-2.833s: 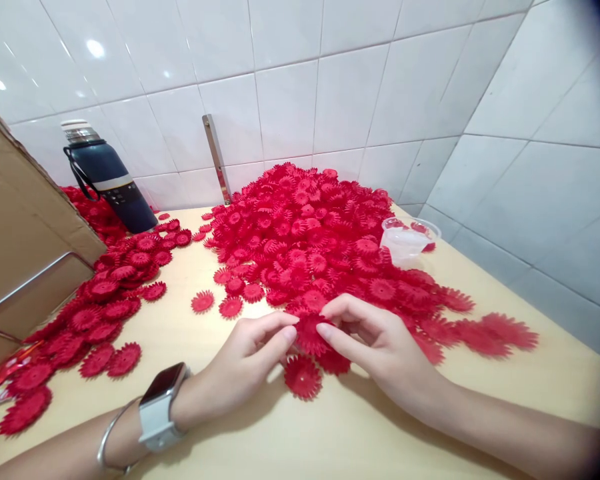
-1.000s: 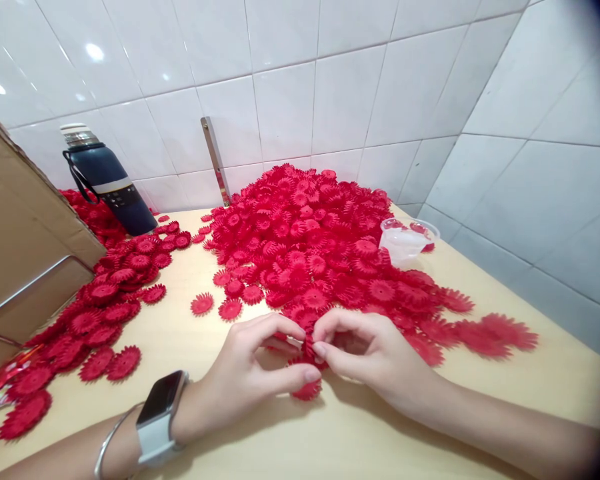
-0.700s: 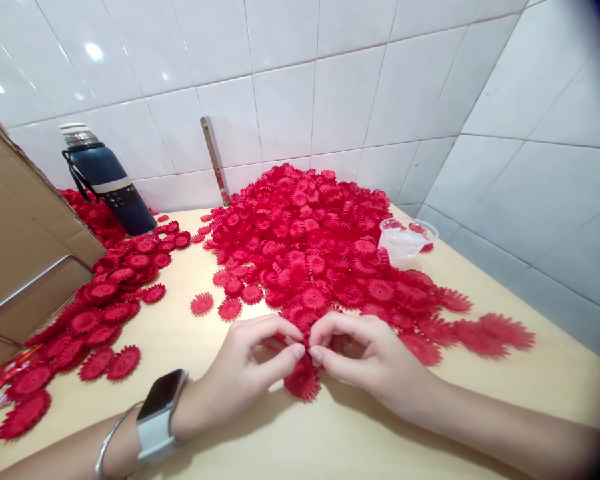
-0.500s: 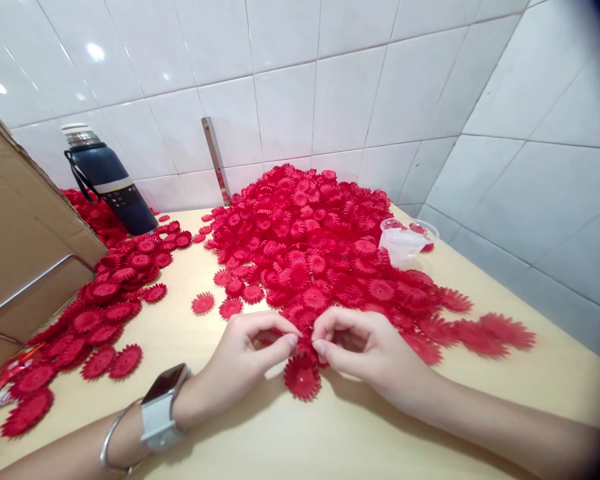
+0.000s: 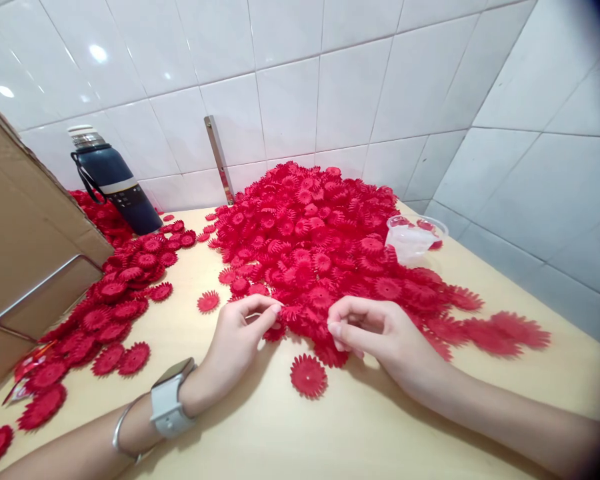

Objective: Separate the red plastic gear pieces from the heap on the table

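My left hand (image 5: 243, 337), with a watch and a bangle on its wrist, is closed in a pinch at the front left of a large pile of red petal-edged discs (image 5: 305, 233). My right hand (image 5: 380, 333) is also pinched, thumb against forefinger, at the pile's front right. Anything between the fingertips of either hand is too small to make out. On the table between the two hands, a single red disc (image 5: 309, 377) lies flat, apart from the pile. Another red disc (image 5: 275, 332) shows just under my left fingertips.
A clear plastic cup (image 5: 413, 240) stands at the pile's right edge. On the left are more red discs (image 5: 113, 310), a dark blue bottle (image 5: 117, 187) and a cardboard box (image 5: 30, 220) with a metal wire stand (image 5: 35, 293). A metal strip (image 5: 219, 160) leans on the tiled wall.
My hands have moved apart, the left one up and leftward, the right one slightly right. The single disc now lies uncovered between them. The whole view has shifted slightly.
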`<state>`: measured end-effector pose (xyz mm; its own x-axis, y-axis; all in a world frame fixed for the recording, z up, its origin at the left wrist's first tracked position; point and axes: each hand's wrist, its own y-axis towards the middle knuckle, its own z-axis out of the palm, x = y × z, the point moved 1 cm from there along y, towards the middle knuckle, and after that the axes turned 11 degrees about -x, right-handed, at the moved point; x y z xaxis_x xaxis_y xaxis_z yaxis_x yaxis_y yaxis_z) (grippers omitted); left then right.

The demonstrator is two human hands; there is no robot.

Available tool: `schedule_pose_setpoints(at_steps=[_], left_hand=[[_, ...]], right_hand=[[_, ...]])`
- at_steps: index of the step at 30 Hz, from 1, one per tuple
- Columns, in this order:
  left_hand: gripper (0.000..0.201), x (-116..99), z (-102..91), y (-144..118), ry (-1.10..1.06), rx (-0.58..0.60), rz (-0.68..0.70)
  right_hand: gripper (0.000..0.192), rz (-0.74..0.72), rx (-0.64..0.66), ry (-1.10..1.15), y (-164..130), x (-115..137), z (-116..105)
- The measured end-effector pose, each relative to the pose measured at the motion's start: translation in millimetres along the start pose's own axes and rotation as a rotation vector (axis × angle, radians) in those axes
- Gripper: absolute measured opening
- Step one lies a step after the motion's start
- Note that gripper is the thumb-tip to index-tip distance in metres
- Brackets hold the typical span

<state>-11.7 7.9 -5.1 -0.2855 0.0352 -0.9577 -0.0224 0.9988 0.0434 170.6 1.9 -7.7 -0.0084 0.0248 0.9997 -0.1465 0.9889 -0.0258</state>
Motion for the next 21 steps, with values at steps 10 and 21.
schedule_pose_setpoints(at_steps=[10, 21], left_hand=[[0.016, 1, -1.8, 4, -0.041, -0.115, -0.059], [0.014, 4, -5.9, 11, -0.141, -0.159, -0.082]], right_hand=[[0.009, -0.036, -0.02, 0.001, -1, -2, -3], [0.01, -0.086, -0.028, 0.024, -10, -1, 0]])
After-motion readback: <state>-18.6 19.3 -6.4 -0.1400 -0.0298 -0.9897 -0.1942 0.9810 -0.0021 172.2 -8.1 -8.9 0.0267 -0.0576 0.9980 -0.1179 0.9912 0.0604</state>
